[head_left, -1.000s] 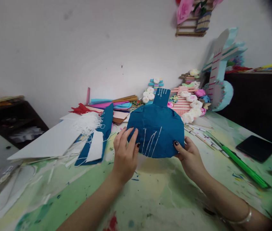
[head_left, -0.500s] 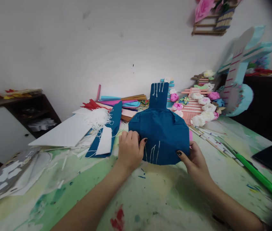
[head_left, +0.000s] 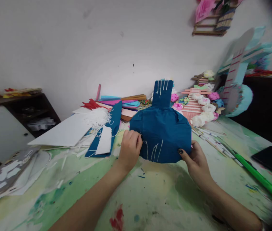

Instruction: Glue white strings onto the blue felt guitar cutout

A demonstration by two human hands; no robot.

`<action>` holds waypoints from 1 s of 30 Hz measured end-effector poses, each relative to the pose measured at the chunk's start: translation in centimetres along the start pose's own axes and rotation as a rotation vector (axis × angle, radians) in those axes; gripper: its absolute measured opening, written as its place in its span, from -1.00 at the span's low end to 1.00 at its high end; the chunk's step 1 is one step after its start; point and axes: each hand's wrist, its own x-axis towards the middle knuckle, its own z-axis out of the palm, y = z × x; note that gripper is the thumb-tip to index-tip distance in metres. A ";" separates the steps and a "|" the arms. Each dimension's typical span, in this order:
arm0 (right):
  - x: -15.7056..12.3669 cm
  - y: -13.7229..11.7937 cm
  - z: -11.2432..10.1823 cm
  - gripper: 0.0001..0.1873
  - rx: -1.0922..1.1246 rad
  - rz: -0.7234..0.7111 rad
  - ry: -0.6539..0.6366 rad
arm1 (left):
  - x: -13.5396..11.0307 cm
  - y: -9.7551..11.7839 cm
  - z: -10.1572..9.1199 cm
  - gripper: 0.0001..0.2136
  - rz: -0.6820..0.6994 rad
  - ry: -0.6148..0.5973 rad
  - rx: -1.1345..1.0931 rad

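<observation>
A dark blue craft cutout (head_left: pixel 162 128), a broad rounded body with a narrow neck on top, is held upright above the table. Short white strings hang at the top of its neck, and more lie on the lower part of its body. My right hand (head_left: pixel 197 160) grips its lower right edge, thumb in front and fingers behind. At its left edge, my left hand (head_left: pixel 130 149) has its fingers drawn together against the cutout. Whether those fingers clasp the edge or a strand of string is hard to see.
Left of the cutout lie tangled white string (head_left: pixel 98 118), a white foam board (head_left: pixel 61 130) and blue paper (head_left: pixel 116 120). On the right are paper flowers (head_left: pixel 200 115), thin sticks (head_left: pixel 215 142), a green tool (head_left: pixel 256 171) and a black phone-like slab (head_left: pixel 271 160). A pale guitar-shaped craft (head_left: pixel 236 83) leans behind.
The cutout has shifted slightly right and its neck leans more to the right. My left thumb has left the front face and closed in towards the fingers.
</observation>
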 end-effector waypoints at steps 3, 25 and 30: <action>0.2 0.1 -0.1 -0.73 0.024 0.033 0.025 | 0.2 0.0 -0.4 -0.77 -0.033 0.080 -0.104; 1.5 0.2 -1.0 -0.51 0.128 0.214 0.234 | 3.9 -3.0 -4.8 -0.74 -1.004 0.667 -1.709; 1.6 0.1 -1.0 -0.49 0.126 0.205 0.260 | 3.3 -3.4 -5.3 -0.70 -0.898 0.429 -1.838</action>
